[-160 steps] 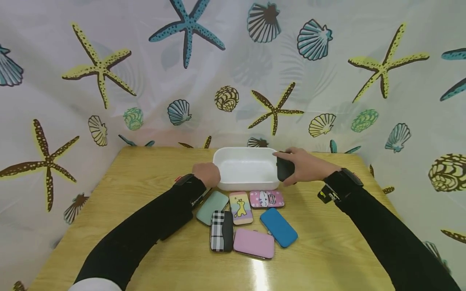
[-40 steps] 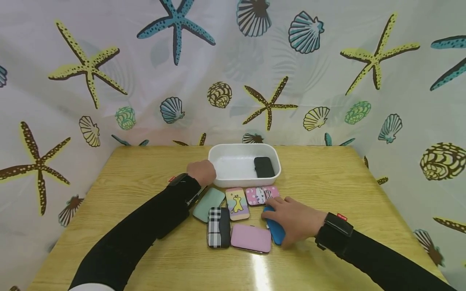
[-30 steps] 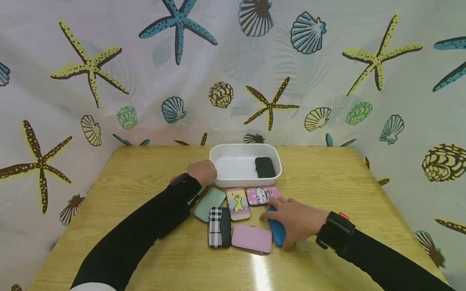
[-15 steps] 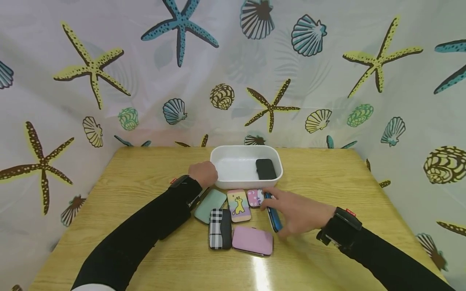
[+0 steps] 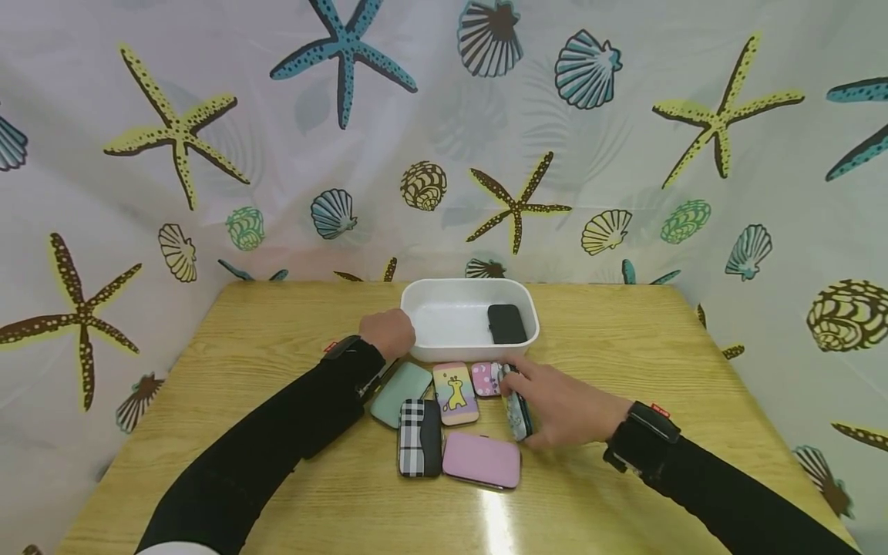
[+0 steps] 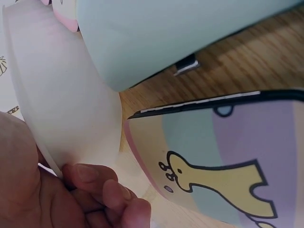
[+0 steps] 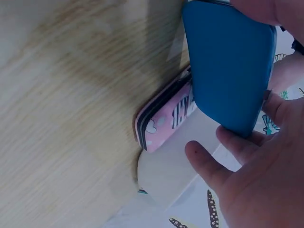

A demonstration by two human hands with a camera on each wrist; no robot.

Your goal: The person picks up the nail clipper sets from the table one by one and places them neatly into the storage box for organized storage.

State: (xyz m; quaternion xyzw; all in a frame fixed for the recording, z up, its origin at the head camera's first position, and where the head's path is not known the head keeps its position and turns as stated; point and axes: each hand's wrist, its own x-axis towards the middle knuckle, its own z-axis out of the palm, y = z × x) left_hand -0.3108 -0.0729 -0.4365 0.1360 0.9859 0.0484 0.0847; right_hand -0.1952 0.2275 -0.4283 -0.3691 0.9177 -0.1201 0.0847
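Observation:
My right hand holds a flat blue case by its edges, tilted up on its side off the tabletop. Its patterned other face shows in the head view. My left hand pinches the left rim of a white plastic basin, with fingers curled at the rim in the left wrist view. A black case lies inside the basin at its right end. Partly hidden behind my right hand is a pink cartoon case.
In front of the basin lie a mint green case, a giraffe case, a checked black-and-white case and a plain pink case. They rest on a wooden table. A shell-and-starfish cloth hangs behind.
Earlier my right hand had the black case at the basin's right end; it now lies inside. The hand then moved to the blue case and tipped it from flat onto its side. Left hand stays.

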